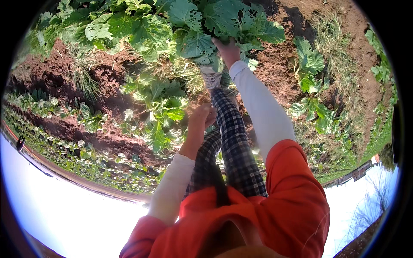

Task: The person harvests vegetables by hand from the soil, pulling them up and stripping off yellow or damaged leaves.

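Large green leaves of a brassica-like plant [226, 19], pitted with holes, spread across the top middle. My right hand [228, 51] reaches in at their lower edge; its fingertips go under the leaves, so whether they grip anything is hidden. Lower and to the left, my left hand [206, 116] hangs beside my plaid trouser leg [230, 129], its fingers curled and partly turned away; I cannot tell if something is in it. Left of that hand grows a smaller leafy plant [164, 109]. White sleeves cover both forearms.
My shoe [211, 77] stands just below the big leaves, beside dry cut grass [190, 75]. Reddish soil [274, 69] shows between the plants. More leafy plants [311, 61] grow at the right, and rows of low plants [96, 161] run along the lower left.
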Available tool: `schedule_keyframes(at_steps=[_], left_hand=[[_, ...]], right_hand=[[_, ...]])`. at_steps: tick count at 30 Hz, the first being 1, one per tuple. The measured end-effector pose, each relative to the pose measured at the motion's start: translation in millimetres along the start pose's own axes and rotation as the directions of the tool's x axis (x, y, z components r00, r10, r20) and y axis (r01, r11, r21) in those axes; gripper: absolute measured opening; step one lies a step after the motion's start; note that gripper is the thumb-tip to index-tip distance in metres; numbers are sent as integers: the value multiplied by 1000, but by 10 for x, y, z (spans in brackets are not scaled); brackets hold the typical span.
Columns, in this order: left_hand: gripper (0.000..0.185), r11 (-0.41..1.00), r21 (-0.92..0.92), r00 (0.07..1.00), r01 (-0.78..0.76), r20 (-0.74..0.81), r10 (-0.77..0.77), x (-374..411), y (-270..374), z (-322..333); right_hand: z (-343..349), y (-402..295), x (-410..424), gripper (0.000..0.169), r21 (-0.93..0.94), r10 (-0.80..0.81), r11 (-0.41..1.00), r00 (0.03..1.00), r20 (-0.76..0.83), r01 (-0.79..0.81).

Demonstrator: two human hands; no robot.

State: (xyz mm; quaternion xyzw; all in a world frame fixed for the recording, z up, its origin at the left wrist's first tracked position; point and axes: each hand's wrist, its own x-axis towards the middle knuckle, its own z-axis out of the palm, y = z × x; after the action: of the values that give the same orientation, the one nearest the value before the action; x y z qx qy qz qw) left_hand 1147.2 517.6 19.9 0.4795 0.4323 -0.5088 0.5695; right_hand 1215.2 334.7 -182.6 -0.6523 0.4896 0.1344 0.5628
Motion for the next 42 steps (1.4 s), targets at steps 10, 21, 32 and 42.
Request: schedule_keyframes(at_steps=[10, 21, 32, 42], left_hand=[[30, 995, -20, 995, -100, 10, 100, -637, 631, -35], [33, 989, 150, 999, 3, -39, 3, -331, 1008, -940], [31, 843, 514, 985, -162, 29, 172, -193, 1907, -1883], [28, 759, 642, 982, -109, 188, -18, 321, 1584, -1703]], right_hand=[[-74, -367, -322, 30, -394, -230, 876, 959, 167, 279], [305, -459, -943, 32, -434, 55, 854, 781, 623, 286], [1045, -441, -1283, 18, -9, 104, 995, 990, 91, -103], [-77, 249, 570, 22, -985, 53, -12, 983, 174, 174]])
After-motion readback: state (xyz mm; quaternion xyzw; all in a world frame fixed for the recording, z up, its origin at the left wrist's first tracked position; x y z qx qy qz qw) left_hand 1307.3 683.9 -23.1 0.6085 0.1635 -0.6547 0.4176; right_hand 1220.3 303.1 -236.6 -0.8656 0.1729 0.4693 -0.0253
